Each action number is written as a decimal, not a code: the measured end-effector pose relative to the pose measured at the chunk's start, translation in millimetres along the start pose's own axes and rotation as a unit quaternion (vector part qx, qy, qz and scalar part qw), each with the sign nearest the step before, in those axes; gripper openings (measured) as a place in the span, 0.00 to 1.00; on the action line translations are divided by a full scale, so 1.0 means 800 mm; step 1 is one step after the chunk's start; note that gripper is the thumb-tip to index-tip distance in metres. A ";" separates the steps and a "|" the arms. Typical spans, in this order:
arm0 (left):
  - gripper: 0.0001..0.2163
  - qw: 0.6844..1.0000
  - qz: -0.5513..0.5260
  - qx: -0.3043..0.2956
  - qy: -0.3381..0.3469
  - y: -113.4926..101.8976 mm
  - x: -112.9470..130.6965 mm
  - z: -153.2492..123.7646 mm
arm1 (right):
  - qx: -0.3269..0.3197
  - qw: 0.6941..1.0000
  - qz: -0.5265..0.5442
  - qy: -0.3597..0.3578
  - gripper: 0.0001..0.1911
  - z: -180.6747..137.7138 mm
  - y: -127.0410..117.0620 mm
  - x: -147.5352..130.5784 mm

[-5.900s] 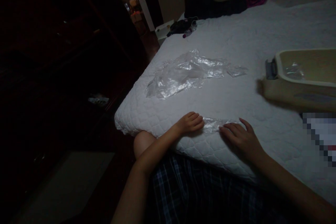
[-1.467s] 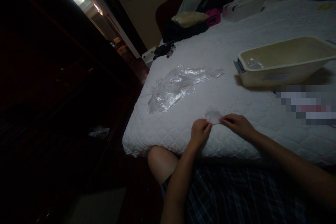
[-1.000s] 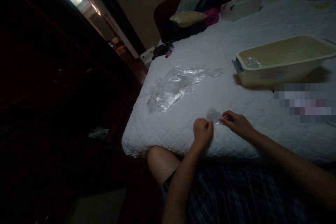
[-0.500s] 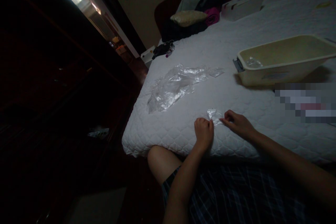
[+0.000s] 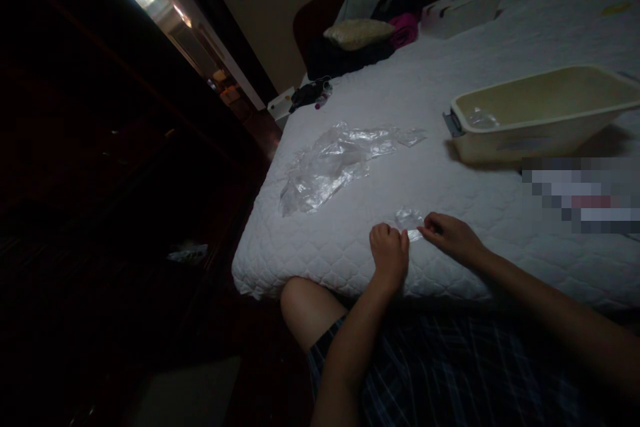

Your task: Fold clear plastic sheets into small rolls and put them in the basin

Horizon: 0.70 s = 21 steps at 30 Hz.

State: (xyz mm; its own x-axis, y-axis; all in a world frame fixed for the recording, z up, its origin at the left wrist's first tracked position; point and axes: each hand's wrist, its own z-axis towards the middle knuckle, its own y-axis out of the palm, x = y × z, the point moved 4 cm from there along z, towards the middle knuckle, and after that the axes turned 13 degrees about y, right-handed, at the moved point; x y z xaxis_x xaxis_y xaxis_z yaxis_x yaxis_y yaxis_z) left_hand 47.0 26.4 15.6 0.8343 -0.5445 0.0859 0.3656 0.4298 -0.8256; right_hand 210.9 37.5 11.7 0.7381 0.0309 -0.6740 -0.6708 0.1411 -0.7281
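A small clear plastic bag point(image 5: 409, 217) lies on the white quilted mattress cover point(image 5: 320, 250) between my two hands. My left hand point(image 5: 390, 250) is closed at its left edge, with the fingers curled and the thumb against them. On the other side my right hand point(image 5: 453, 235) pinches the bag's right edge between thumb and fingertips. Further off to the left, a larger heap of crumpled clear plastic point(image 5: 335, 163) is spread on the cover, apart from both hands.
To the right stands a long cream plastic bin point(image 5: 540, 140) with a grey handle and some clear plastic inside. A blurred-out item point(image 5: 590, 197) lies before it. At the back are a white box point(image 5: 463, 12), a beige pillow point(image 5: 359, 34) and dark cloth. The bed's left edge drops to dark floor.
Both hands stay almost in place, still on the small bag. The plastic between them has shifted slightly; the rest looks the same.
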 end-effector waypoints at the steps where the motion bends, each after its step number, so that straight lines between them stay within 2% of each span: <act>1: 0.07 1.000 0.002 0.018 0.011 -0.001 0.000 -0.001 | -0.001 1.000 -0.002 0.000 0.12 0.000 0.000 -0.001; 4: 0.05 0.992 -0.004 0.076 0.095 -0.001 0.004 -0.005 | -0.003 1.000 -0.009 -0.002 0.12 0.000 0.000 -0.001; 7: 0.05 0.981 -0.041 0.070 0.175 0.007 0.006 -0.007 | -0.003 1.000 -0.013 -0.006 0.12 0.000 0.001 0.000; 13: 0.09 0.986 -0.109 0.001 0.126 0.019 -0.002 -0.002 | 0.007 1.000 -0.005 -0.002 0.10 0.001 0.000 0.003; 17: 0.09 0.987 -0.113 -0.020 0.110 0.017 -0.001 -0.001 | 0.016 1.000 0.016 0.001 0.08 -0.001 0.001 0.005; 21: 0.08 0.986 -0.121 -0.033 0.113 0.016 0.000 -0.001 | 0.041 0.999 0.027 0.000 0.12 -0.004 0.000 0.007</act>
State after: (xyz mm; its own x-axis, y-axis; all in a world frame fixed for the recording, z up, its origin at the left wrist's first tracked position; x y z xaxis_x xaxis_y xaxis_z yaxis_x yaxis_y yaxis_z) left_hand 51.6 31.3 4.6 0.6097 -0.7752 0.1650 0.5096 0.2240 -0.8307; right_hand 214.5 34.4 7.4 0.7011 0.0402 -0.7119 -0.7011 0.2206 -0.6781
